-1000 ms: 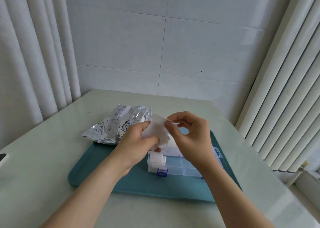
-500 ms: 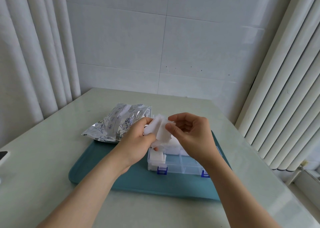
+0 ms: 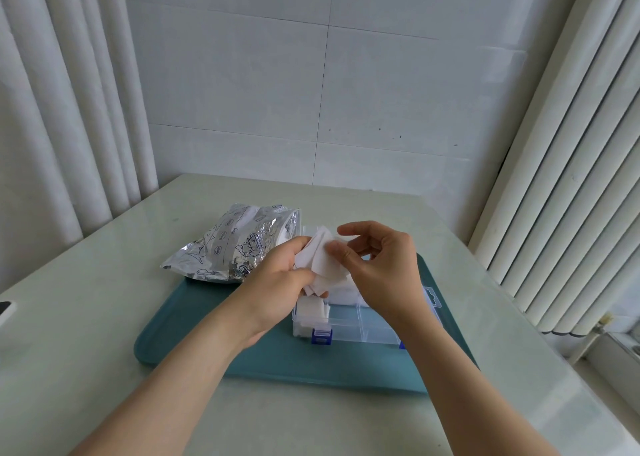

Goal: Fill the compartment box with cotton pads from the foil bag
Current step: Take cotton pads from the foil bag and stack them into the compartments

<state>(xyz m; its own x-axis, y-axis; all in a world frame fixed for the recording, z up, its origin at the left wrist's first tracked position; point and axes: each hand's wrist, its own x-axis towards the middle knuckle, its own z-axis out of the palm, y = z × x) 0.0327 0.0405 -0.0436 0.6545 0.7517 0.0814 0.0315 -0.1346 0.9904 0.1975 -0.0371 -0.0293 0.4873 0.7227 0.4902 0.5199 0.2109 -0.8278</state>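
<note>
Cotton pads [image 3: 320, 265] are fanned wider than a second ago and my right thumb has slid onto the top one, so I'm probably peeling one off to drop in. They're thin, white, floppy squares, held just above the compartment box [image 3: 349, 324], whose near-left cell is already stuffed. My left hand [image 3: 277, 282] grips the stack and my right hand [image 3: 384, 268] pinches a pad. The box sits on the tray [image 3: 277, 362], with the foil bag [image 3: 235, 244] behind on the left.
</note>
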